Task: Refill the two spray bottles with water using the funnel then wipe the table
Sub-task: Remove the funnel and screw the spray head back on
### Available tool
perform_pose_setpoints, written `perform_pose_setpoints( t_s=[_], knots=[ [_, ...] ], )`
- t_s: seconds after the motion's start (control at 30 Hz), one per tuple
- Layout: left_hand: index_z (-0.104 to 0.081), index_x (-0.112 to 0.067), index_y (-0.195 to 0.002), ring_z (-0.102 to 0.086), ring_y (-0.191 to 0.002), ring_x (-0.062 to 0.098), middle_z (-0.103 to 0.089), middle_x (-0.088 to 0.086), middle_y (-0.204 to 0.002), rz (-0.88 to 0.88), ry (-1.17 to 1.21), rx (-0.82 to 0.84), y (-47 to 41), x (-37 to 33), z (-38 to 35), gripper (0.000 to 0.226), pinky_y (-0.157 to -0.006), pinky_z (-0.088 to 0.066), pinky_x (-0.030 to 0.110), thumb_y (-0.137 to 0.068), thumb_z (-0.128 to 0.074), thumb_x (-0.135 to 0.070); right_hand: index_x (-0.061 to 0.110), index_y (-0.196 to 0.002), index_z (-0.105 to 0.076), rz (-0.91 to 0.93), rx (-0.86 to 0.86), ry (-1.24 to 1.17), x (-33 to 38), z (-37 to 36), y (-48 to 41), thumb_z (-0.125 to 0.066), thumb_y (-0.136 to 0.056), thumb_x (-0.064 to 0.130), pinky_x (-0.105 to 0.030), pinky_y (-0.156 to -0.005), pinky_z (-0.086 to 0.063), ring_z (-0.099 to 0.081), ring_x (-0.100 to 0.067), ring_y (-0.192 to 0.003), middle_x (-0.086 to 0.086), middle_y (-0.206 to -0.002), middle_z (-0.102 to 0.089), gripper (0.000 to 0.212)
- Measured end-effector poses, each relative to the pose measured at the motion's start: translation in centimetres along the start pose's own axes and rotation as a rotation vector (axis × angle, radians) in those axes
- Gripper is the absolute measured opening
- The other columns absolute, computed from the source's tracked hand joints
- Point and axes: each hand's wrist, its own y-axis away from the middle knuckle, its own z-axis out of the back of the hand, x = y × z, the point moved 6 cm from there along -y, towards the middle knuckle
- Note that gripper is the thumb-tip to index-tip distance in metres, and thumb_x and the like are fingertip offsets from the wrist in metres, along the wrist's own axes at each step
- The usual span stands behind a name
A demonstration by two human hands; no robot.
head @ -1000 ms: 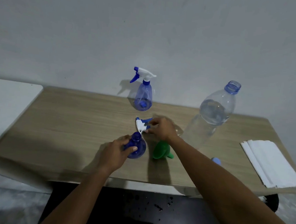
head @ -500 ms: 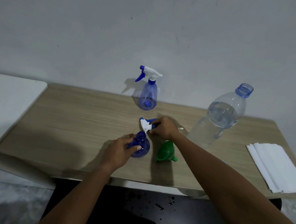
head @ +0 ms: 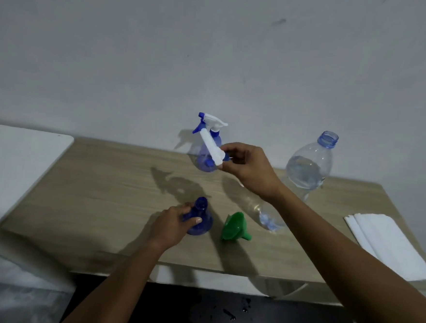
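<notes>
1. Two bare hands work over a wooden tabletop (head: 99, 178). Near its front edge, left of centre, the left hand (head: 174, 225) curls around the near spray bottle (head: 200, 223), which is blue, upright, and open at the neck.
2. Behind it, by the back edge, a second spray bottle (head: 204, 164) stands with its sprayer on.
3. Raised in front of that one, the right hand (head: 247, 166) pinches the removed spray head (head: 211, 146), its white body slanting up to the left.
4. Just right of the open bottle, not touching it, a green funnel (head: 235, 226) lies on its side, spout toward the front right corner. It is nearer the left hand, but that hand steadies the bottle. The right hand would likely have to put down the spray head, then reach toward the front edge.
5. Further right, an uncapped, partly full water bottle (head: 307, 168) stands near the back edge.
6. Folded white cloths (head: 387, 244) lie at the right edge.
</notes>
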Motion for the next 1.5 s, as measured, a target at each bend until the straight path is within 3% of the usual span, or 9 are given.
perform_pose_setpoints(
  t_s=[0.07, 0.17, 0.47, 0.63, 0.97, 1.03, 1.23, 1.37, 1.5],
  knots=[
    [-0.071, -0.03, -0.115, -0.069, -0.101, 0.014, -0.074, -0.006, -0.113, -0.011, 0.012, -0.006, 0.1, -0.2, 0.1, 0.047, -0.088, -0.054, 0.038, -0.076, -0.066, -0.056, -0.001, -0.116, -0.069, 0.029, 0.001, -0.123, 2.1, 0.1, 0.3, -0.077, -0.084, -0.002, -0.043, -0.09, -0.056, -0.07, -0.029, -0.091, -0.022, -0.107, -0.072, 0.034],
    [-0.071, -0.026, -0.116, -0.068, -0.101, 0.015, -0.074, -0.004, -0.112, -0.015, 0.012, -0.006, 0.3, -0.5, 0.2, 0.038, -0.087, -0.054, 0.035, -0.083, -0.071, -0.043, 0.001, -0.124, -0.065, 0.049, 0.023, -0.308, 3.9, -0.1, 0.9, -0.068, -0.089, -0.008, -0.033, -0.087, -0.059, -0.073, -0.022, -0.098, -0.019, -0.109, -0.073, 0.036],
    [-0.074, -0.019, -0.11, -0.067, -0.088, 0.015, -0.075, 0.0, -0.096, -0.005, -0.026, -0.025, 0.2, -0.2, 0.1, 0.025, -0.07, -0.045, 0.026, -0.088, -0.072, -0.031, 0.013, -0.107, -0.076, 0.057, -0.051, -0.43, 2.1, -2.0, 1.7, -0.068, -0.091, -0.003, -0.044, -0.095, -0.057, -0.072, -0.029, -0.104, -0.013, -0.106, -0.076, 0.023],
    [-0.073, -0.023, -0.111, -0.069, -0.094, 0.015, -0.076, -0.003, -0.101, 0.0, 0.037, -0.011, 0.0, 0.1, -0.2, 0.026, -0.083, -0.051, 0.032, -0.086, -0.073, -0.028, 0.006, -0.109, -0.072, -0.019, -0.065, -0.415, -1.4, -4.1, 2.3, -0.068, -0.09, -0.006, -0.033, -0.091, -0.055, -0.071, -0.019, -0.096, -0.009, -0.098, -0.076, 0.023],
    [-0.073, -0.021, -0.094, -0.066, -0.077, 0.018, -0.073, -0.001, -0.081, -0.002, 0.011, -0.04, -0.3, 0.7, -0.3, 0.016, -0.073, -0.05, 0.037, -0.083, -0.073, -0.032, 0.005, -0.11, -0.069, -0.169, 0.015, -0.304, -7.7, -6.6, 4.3, -0.066, -0.091, -0.009, -0.017, -0.08, -0.054, -0.07, -0.002, -0.087, 0.005, -0.094, -0.075, 0.024],
    [-0.069, -0.028, -0.087, -0.064, -0.073, 0.016, -0.07, -0.006, -0.074, -0.009, 0.004, -0.046, -0.4, 0.6, -0.2, 0.006, -0.067, -0.047, 0.032, -0.084, -0.074, -0.029, 0.002, -0.114, -0.068, -0.191, 0.018, -0.289, -8.4, -6.7, 4.7, -0.065, -0.091, -0.009, -0.015, -0.08, -0.053, -0.07, 0.001, -0.087, 0.003, -0.098, -0.074, 0.026],
    [-0.072, -0.032, -0.104, -0.068, -0.085, 0.011, -0.073, -0.012, -0.087, -0.033, 0.032, -0.035, -0.4, 0.6, -0.4, 0.021, -0.078, -0.053, 0.032, -0.083, -0.072, -0.033, 0.006, -0.116, -0.068, -0.191, 0.035, -0.237, -9.5, -6.4, 5.7, -0.064, -0.093, -0.006, -0.014, -0.082, -0.052, -0.07, 0.003, -0.093, 0.013, -0.095, -0.077, 0.026],
    [-0.071, -0.034, -0.104, -0.069, -0.084, 0.013, -0.074, -0.009, -0.088, -0.031, 0.021, -0.042, -0.5, 1.0, -0.4, 0.028, -0.078, -0.056, 0.039, -0.078, -0.068, -0.042, 0.004, -0.118, -0.069, -0.156, 0.076, -0.174, -9.3, -6.5, 5.4, -0.067, -0.093, -0.004, -0.019, -0.088, -0.053, -0.07, -0.004, -0.1, 0.001, -0.105, -0.075, 0.026],
    [-0.072, -0.031, -0.11, -0.068, -0.085, 0.012, -0.075, -0.007, -0.091, -0.041, 0.023, -0.044, -0.6, 1.0, -0.5, 0.026, -0.08, -0.055, 0.036, -0.084, -0.072, -0.031, 0.002, -0.118, -0.068, -0.133, 0.074, -0.104, -9.2, -6.6, 5.0, -0.067, -0.093, -0.002, -0.018, -0.086, -0.052, -0.07, -0.002, -0.096, -0.003, -0.105, -0.074, 0.025]
  ],
)
